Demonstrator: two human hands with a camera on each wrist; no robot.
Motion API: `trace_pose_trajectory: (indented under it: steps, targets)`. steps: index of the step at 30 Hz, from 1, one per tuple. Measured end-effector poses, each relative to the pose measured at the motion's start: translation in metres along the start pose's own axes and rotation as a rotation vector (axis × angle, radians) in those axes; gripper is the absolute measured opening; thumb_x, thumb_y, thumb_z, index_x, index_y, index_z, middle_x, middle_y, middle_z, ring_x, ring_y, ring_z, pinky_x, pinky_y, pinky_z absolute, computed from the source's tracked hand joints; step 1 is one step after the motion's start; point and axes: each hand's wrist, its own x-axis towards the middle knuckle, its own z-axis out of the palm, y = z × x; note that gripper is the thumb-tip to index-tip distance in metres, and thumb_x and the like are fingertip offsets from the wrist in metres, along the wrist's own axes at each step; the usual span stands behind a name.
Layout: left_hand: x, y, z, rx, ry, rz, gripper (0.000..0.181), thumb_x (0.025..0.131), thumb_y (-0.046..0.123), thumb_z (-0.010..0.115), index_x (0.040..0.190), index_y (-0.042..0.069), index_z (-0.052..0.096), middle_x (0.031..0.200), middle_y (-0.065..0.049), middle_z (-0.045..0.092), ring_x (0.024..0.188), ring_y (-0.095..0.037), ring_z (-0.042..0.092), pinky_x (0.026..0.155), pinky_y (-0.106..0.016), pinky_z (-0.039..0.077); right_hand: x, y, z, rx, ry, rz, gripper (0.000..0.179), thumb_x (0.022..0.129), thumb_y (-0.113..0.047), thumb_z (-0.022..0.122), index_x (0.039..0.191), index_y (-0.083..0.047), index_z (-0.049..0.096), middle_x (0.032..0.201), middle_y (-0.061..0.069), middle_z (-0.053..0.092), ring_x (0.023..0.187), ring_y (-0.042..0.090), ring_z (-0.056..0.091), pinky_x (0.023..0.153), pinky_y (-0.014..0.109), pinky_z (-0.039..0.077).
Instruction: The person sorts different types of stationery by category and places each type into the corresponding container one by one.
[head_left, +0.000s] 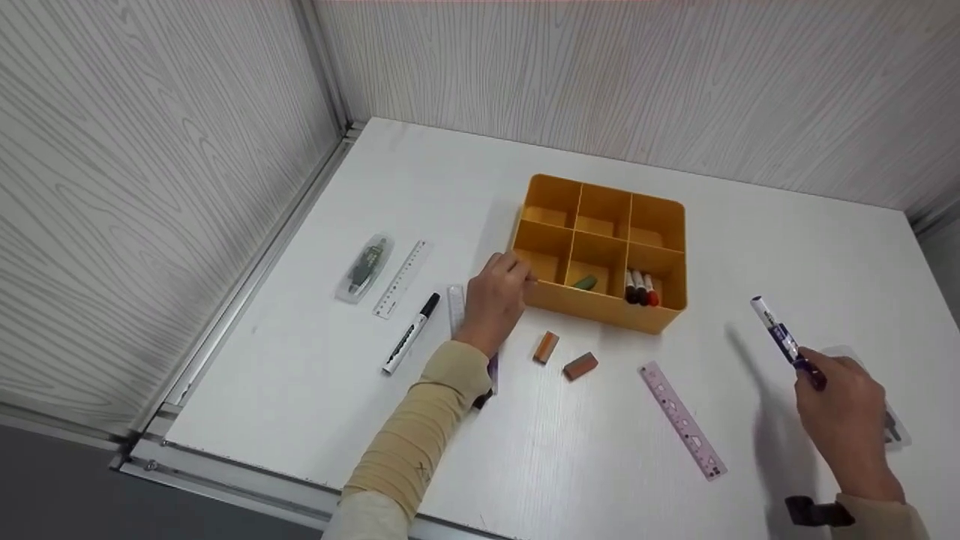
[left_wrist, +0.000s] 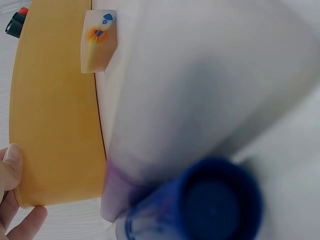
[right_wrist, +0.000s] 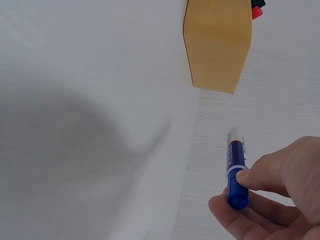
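My left hand [head_left: 496,300] grips the front left corner of an orange six-compartment box [head_left: 600,307]. In the left wrist view the thumb [left_wrist: 14,157] lies against the box wall with fingers below it. On the right, my right hand [head_left: 840,405] pinches a blue-capped marker [right_wrist: 236,165] between thumb and fingers, its white end pointing away, above the table. Several markers [head_left: 641,289] with black and red caps stand in the front right compartment. A green piece [head_left: 585,283] lies in the front middle one.
Two small erasers [head_left: 547,347] and a purple ruler [head_left: 682,420] lie before the box. Left are a black-capped marker [head_left: 411,334], a clear ruler [head_left: 401,279] and a clear-cased green item [head_left: 367,266]. My left forearm partly covers other items. A clear package [head_left: 896,431] lies partly behind my right hand.
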Motion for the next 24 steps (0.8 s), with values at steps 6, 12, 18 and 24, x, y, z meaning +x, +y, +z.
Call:
trace_pose_trajectory:
  steps: [6,12,18,24]
  targets:
    - [-0.001,0.0,0.0,-0.006,-0.008,0.003,0.004,0.094,0.013,0.067,0.09,0.012,0.068,0.094,0.0,0.061,0.091,-0.015,0.061,0.071,-0.025,0.057,0.0,-0.012,-0.001,0.033,0.054,-0.014,0.028,0.08,0.015,0.064,0.107,0.009,0.071,0.09,0.027,0.066,0.075,-0.021,0.037,0.059,-0.003,0.029]
    - [0.0,0.0,0.001,-0.017,-0.006,-0.001,0.004,0.094,0.013,0.067,0.09,0.012,0.068,0.095,0.0,0.061,0.09,-0.015,0.061,0.071,-0.024,0.057,0.004,-0.025,-0.002,0.075,0.088,-0.056,0.031,0.078,0.018,0.064,0.107,0.009,0.071,0.093,0.027,0.066,0.077,-0.024,0.036,0.062,-0.005,0.03]
    - [0.0,0.0,0.001,-0.014,-0.017,0.002,0.005,0.095,0.013,0.065,0.091,0.012,0.068,0.096,0.0,0.062,0.092,-0.014,0.06,0.074,-0.024,0.057,0.009,-0.035,0.001,0.114,0.118,-0.115,0.032,0.076,0.02,0.066,0.106,0.009,0.072,0.092,0.026,0.066,0.079,-0.026,0.039,0.067,-0.007,0.031]
    - [0.0,-0.001,0.001,-0.003,0.009,0.005,0.004,0.09,0.013,0.071,0.089,0.013,0.068,0.096,0.0,0.063,0.092,-0.015,0.061,0.074,-0.025,0.058,0.015,-0.049,0.004,0.146,0.112,-0.176,0.03,0.077,0.019,0.066,0.105,0.009,0.072,0.092,0.023,0.067,0.081,-0.027,0.041,0.07,-0.007,0.033]
